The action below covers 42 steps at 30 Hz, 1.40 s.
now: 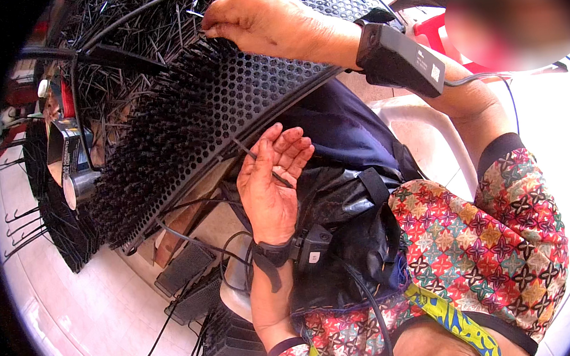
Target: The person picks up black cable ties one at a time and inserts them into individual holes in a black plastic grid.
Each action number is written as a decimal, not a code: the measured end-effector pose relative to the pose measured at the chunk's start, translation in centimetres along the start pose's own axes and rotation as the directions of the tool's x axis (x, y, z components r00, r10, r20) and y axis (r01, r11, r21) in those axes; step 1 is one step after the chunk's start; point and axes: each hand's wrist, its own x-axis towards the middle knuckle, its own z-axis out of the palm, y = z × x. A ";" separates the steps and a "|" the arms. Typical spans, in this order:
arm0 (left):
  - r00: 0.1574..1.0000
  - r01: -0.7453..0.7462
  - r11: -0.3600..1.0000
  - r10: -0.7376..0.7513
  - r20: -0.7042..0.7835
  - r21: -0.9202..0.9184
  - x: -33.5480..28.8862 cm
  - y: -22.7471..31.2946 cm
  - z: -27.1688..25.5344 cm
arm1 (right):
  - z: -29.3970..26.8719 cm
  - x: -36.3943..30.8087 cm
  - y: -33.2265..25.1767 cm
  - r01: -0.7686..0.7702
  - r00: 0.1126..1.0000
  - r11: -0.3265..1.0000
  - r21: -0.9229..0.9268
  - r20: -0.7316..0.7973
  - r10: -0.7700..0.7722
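A long black perforated board (255, 87) lies slanted in front of me, its left part thickly set with upright black bristles (144, 148). Over the board's far edge, my right hand (254, 18) is closed in a pinch, fingertips down beside the bristles. What it pinches is hidden. Below the board's near edge, my left hand (272, 179) is turned palm up with fingers curled. A thin dark strand (281, 179) crosses its palm under the thumb and reaches up to the board's underside.
Loose black strips (116, 31) are heaped beyond the board. Black brush heads (233, 340) with wire hooks stand at lower left, more brushes (59, 213) at far left. A metal cylinder (82, 187) touches the bristled end. Another person (518, 16) is at upper right. Cables trail from both wrists.
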 end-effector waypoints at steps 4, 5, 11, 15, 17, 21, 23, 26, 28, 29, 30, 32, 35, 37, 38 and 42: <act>0.999 0.026 0.999 -0.025 0.035 -0.031 0.0 0.0 0.0 | 0.2 -0.5 0.1 -0.019 1.000 1.000 -0.004 -0.011 0.019; 0.999 0.031 0.999 -0.029 0.033 -0.035 0.1 -0.1 0.1 | 0.3 -0.5 0.2 0.013 0.999 1.000 -0.010 -0.030 -0.013; 0.997 0.053 0.998 -0.052 0.055 -0.015 0.2 0.0 0.1 | 0.4 0.8 -0.1 0.112 0.990 0.993 -0.047 0.087 -0.108; 0.997 0.054 0.999 -0.054 0.056 0.000 0.1 0.2 0.3 | 0.5 1.2 0.2 0.111 0.983 0.994 -0.008 0.147 -0.109; 0.996 0.058 0.998 -0.058 0.070 0.000 0.2 0.3 0.4 | 0.4 1.1 0.3 0.104 0.982 0.995 -0.010 0.161 -0.101; 0.993 0.070 0.997 -0.068 0.096 -0.012 0.3 0.4 0.2 | 0.6 0.6 0.7 0.133 0.987 0.991 0.004 0.089 -0.133; 0.991 0.076 0.997 -0.072 0.112 -0.032 0.3 0.5 0.1 | 0.4 0.4 0.9 0.141 0.989 0.990 -0.009 0.044 -0.141; 0.986 0.095 0.992 -0.083 0.146 -0.081 0.3 0.2 -0.1 | 0.1 -0.3 1.3 0.106 0.994 0.993 -0.055 -0.031 -0.108; 0.983 0.108 0.989 -0.090 0.162 -0.102 0.4 0.1 -0.1 | 0.0 -0.7 1.3 0.115 0.993 0.986 -0.124 -0.007 -0.117; 0.982 0.108 0.989 -0.089 0.167 -0.104 0.5 0.1 -0.2 | 0.0 -0.8 1.2 0.119 0.993 0.980 -0.157 0.005 -0.120; 0.981 0.108 0.988 -0.089 0.172 -0.106 0.6 0.0 -0.2 | -0.2 -1.0 1.1 0.119 0.993 0.982 -0.150 0.042 -0.113; 0.980 0.108 0.989 -0.088 0.180 -0.105 0.5 0.1 0.0 | -0.3 -0.7 0.9 0.187 0.982 0.972 -0.140 0.034 -0.184; 0.977 0.115 0.989 -0.094 0.191 -0.098 0.4 0.2 0.2 | -0.5 -0.4 0.4 0.222 0.974 0.957 -0.187 0.082 -0.210; 0.976 0.117 0.989 -0.097 0.195 -0.092 0.5 0.2 0.2 | -0.5 -0.1 0.2 0.256 0.964 0.947 -0.196 0.119 -0.236; 0.976 0.115 0.989 -0.097 0.193 -0.088 0.5 0.2 0.2 | -0.4 0.1 0.0 0.283 0.956 0.936 -0.211 0.137 -0.258; 0.982 0.105 0.991 -0.089 0.167 -0.087 0.3 0.5 0.4 | -0.1 -0.4 -0.6 0.243 0.958 0.917 -0.316 0.226 -0.176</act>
